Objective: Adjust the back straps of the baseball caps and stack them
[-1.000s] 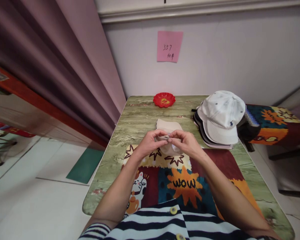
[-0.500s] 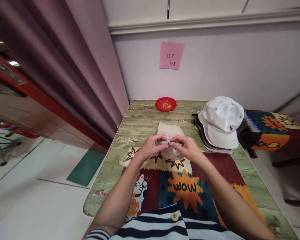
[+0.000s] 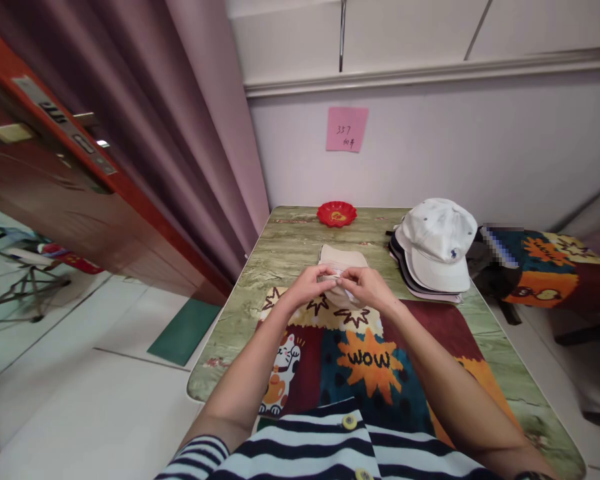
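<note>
A beige cap (image 3: 344, 255) lies on the table in front of me, its brim pointing to the far side. My left hand (image 3: 311, 285) pinches a piece of the cap's near part from the left. From the right, my right hand (image 3: 366, 287) pinches the same part, and the fingertips of both hands almost meet. Just what the fingertips grip is small and partly hidden. To the right of my hands stands a stack of caps (image 3: 437, 247), with a white cap bearing a small dark emblem on top.
A red scalloped dish (image 3: 337, 214) sits at the table's far edge. A colourful mat (image 3: 370, 363) covers the near part of the wood-patterned table (image 3: 240, 287). A pink note (image 3: 347, 129) hangs on the wall. A door (image 3: 145, 227) and curtain (image 3: 215, 100) stand at left.
The camera view has tilted up and turned a little left. Both hands keep their pinch on the beige cap, with only small finger shifts. The stack and dish stay in place.
</note>
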Demonstrator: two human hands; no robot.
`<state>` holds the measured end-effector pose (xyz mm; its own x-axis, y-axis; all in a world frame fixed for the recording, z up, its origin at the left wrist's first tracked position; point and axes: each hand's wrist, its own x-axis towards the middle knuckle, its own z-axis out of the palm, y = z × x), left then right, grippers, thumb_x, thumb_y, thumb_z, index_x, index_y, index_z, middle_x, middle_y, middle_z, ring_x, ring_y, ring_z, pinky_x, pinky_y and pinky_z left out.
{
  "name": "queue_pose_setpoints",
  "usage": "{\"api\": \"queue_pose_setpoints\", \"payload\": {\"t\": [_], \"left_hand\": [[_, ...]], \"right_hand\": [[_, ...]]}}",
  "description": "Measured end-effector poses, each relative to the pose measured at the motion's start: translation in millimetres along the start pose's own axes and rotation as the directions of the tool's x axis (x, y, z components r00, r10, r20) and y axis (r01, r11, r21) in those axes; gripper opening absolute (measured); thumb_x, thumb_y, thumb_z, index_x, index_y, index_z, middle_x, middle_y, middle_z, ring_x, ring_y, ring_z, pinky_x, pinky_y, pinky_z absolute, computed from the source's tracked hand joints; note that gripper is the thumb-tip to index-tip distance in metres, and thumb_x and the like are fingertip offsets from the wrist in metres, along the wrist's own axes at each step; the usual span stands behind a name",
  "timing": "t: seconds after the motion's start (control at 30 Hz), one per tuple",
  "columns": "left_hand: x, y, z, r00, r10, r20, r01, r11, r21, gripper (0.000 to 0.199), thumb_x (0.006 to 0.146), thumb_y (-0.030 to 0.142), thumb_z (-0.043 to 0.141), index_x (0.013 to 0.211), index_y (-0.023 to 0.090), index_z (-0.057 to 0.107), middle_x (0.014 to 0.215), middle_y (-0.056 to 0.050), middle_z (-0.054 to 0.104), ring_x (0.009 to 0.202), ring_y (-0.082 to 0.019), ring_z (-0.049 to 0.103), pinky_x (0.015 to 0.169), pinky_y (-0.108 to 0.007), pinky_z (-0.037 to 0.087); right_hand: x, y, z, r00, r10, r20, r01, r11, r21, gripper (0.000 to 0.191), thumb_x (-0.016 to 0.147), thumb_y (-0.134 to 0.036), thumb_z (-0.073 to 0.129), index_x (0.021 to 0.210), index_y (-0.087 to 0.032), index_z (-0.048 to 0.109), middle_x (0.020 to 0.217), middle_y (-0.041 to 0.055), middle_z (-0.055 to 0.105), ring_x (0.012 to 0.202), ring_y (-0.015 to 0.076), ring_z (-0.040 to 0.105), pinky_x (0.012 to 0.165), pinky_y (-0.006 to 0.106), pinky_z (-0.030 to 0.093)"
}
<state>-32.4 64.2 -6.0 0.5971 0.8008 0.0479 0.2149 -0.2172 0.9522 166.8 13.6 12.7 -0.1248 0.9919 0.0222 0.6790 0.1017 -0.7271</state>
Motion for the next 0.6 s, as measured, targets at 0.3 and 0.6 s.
{"api": "queue_pose_setpoints", "payload": {"t": [0.3,0.6], "left_hand": [[-12,10,-0.1,1.000,-0.007,0.030,0.010,0.993,-0.118,0.043,0.077,0.049,0.076,0.101,0.013,0.071,0.100,-0.007,0.071,0.090,-0.019,0.064,0.082,-0.029,0.049],[-15,9,0.9,0.999,-0.037,-0.017,0.035,0.993,-0.112,0.043,0.074,0.047,0.078,0.098,0.013,0.071,0.096,-0.005,0.071,0.084,-0.017,0.063,0.080,-0.028,0.048]], "right_hand": [[-10,-8,1,0.999,0.007,-0.048,-0.005,0.999,0.049,0.038,0.083,-0.050,0.060,0.083,-0.016,0.077,0.068,0.0029,0.067,0.064,0.0160,0.053,0.059,0.027,0.032],[-7,5,2,1.000,-0.021,-0.007,0.022,0.984,0.176,0.046,0.087,-0.055,0.053,0.076,-0.015,0.074,0.067,0.0036,0.067,0.061,0.0152,0.052,0.058,0.027,0.034]]}}
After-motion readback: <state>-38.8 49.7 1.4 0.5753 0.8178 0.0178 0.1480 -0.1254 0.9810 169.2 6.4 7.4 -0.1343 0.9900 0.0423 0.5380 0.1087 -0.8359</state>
